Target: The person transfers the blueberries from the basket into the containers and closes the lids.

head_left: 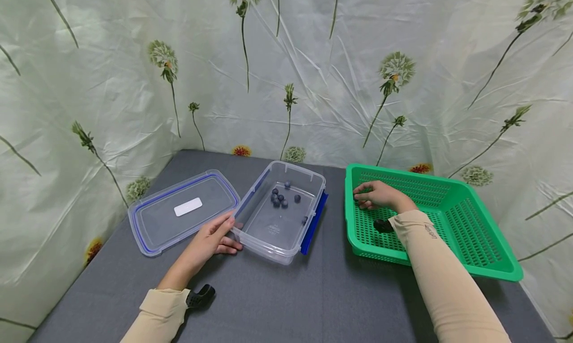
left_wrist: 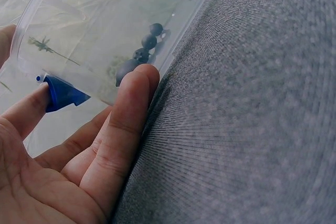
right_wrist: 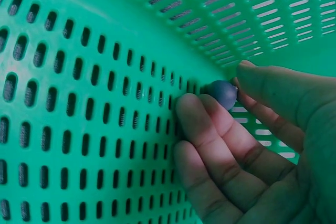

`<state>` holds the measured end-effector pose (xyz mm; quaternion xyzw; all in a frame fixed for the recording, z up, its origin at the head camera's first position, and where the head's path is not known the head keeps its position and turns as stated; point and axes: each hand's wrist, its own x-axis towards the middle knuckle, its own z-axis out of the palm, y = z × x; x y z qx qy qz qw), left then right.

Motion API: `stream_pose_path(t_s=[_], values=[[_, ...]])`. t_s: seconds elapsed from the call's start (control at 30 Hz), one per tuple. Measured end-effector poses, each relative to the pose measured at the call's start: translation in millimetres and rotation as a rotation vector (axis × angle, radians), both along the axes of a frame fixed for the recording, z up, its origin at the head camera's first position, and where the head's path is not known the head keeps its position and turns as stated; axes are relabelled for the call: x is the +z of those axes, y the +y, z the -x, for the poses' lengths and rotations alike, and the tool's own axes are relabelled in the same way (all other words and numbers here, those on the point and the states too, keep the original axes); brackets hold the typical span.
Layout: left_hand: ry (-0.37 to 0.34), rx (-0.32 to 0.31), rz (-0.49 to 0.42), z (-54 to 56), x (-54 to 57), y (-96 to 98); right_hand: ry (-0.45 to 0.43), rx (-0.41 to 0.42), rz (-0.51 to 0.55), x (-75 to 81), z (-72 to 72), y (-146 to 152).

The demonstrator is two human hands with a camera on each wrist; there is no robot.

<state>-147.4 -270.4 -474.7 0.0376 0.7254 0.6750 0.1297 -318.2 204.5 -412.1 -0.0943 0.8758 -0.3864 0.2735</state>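
Observation:
My left hand (head_left: 209, 244) grips the near left corner of a clear plastic container (head_left: 268, 251), its thumb at the rim and other fingers against the outer wall. Several blueberries (head_left: 280, 198) lie on the container's floor; some also show through its wall in the left wrist view. Inside the green basket (head_left: 492, 233), near its left wall, is my right hand (head_left: 379, 194). A single blueberry (right_wrist: 222, 94) sits among its curled fingertips and thumb in the right wrist view, low in the basket. The head view hides that berry behind the hand.
A clear lid (head_left: 165, 228) with a blue seal and white label lies left of the container. One blue side latch (head_left: 315, 223) hangs open on the container's right side. Grey cloth (head_left: 286, 303) covers the table, and a flowered curtain (head_left: 313, 84) stands behind it.

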Motion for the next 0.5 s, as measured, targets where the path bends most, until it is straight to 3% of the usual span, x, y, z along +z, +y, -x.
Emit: stream_pose_path(t_s=[0.5], values=[[0.014, -0.011, -0.007, -0.3, 2.7, -0.2, 0.012, 0.002, -0.029, -2.1, 0.3, 2.1]])
